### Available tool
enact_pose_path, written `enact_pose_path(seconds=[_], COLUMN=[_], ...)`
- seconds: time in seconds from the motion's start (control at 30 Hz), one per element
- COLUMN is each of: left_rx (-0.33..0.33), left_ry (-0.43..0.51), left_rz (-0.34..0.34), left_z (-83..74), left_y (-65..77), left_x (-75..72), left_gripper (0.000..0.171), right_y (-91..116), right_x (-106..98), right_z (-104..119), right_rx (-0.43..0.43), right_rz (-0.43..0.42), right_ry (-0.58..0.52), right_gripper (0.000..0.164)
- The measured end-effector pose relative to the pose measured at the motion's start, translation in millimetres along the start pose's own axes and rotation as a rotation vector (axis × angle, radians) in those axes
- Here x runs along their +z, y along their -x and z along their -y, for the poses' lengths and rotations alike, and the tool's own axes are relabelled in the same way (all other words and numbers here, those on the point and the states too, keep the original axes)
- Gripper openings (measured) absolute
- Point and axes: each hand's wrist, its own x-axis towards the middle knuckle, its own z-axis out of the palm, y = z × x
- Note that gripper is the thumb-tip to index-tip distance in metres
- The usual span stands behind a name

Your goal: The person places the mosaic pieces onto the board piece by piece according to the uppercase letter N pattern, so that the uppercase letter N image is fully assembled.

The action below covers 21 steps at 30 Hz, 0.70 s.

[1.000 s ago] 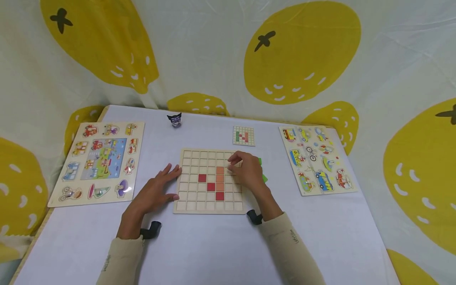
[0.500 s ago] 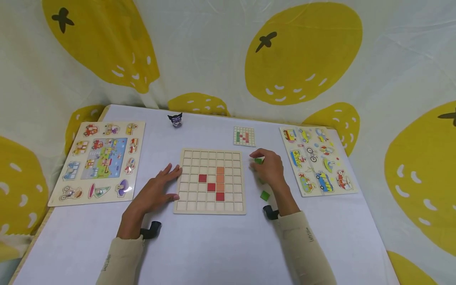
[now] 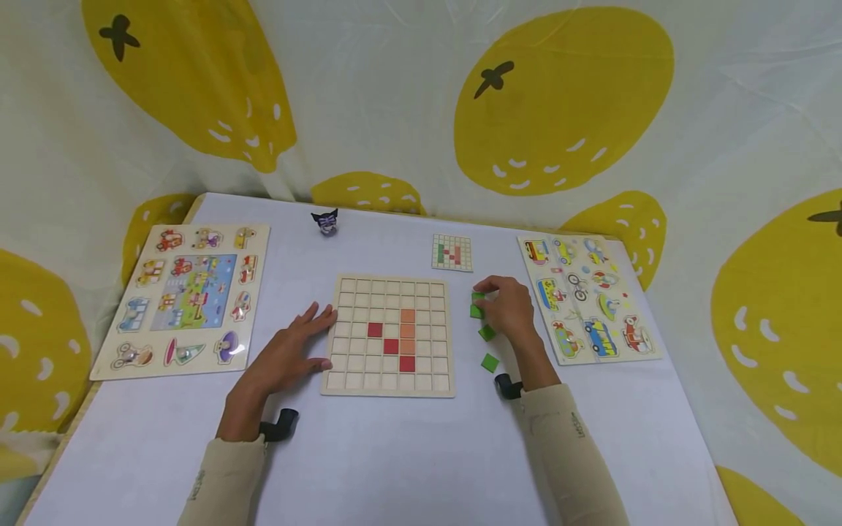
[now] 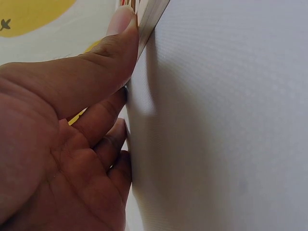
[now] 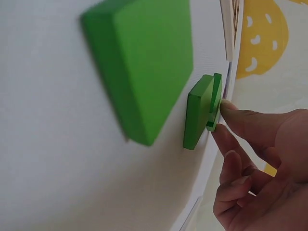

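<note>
A wooden grid board point(image 3: 364, 381) lies mid-table, with several red and orange tiles set in its cells. Along its left edge rests my left hand point(image 3: 287, 352), fingers spread and thumb touching the rim. The left wrist view shows that thumb point(image 4: 122, 24) against the board's side. My right hand point(image 3: 510, 308) is right of the board, over a loose row of green tiles point(image 3: 490, 362). Thumb and index finger pinch the farthest green tile point(image 5: 217, 98), partly hidden by the fingers. Another green tile point(image 5: 159, 67) looms large in the right wrist view.
A small pattern card point(image 3: 452, 253) lies behind the board. Picture puzzle boards stand flat at left point(image 3: 141, 321) and right point(image 3: 579, 292). A dark figurine point(image 3: 325, 222) sits near the back edge, before a patterned curtain point(image 3: 368, 88).
My right hand has moved from above the board's right side to the green tiles, and its thumb and finger have closed on the farthest one. The left hand has stayed in place.
</note>
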Motion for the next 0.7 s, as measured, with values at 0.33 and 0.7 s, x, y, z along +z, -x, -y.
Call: enact_pose_path(seconds=[0.33, 0.7], left_rx=[0.000, -0.005], left_ry=[-0.003, 0.001], left_rz=[0.005, 0.006], left_z=[0.4, -0.2], left_y=[-0.3, -0.3], left_x=[0.4, 0.7], left_gripper=[0.095, 0.094], right_y=[-8.2, 0.3], right_x=[0.8, 2.5], right_z=[-5.0, 2.0], right_rx=[0.022, 0.001], right_rz=[0.023, -0.050], right_ry=[-0.017, -0.048], right_gripper=[0.015, 0.013])
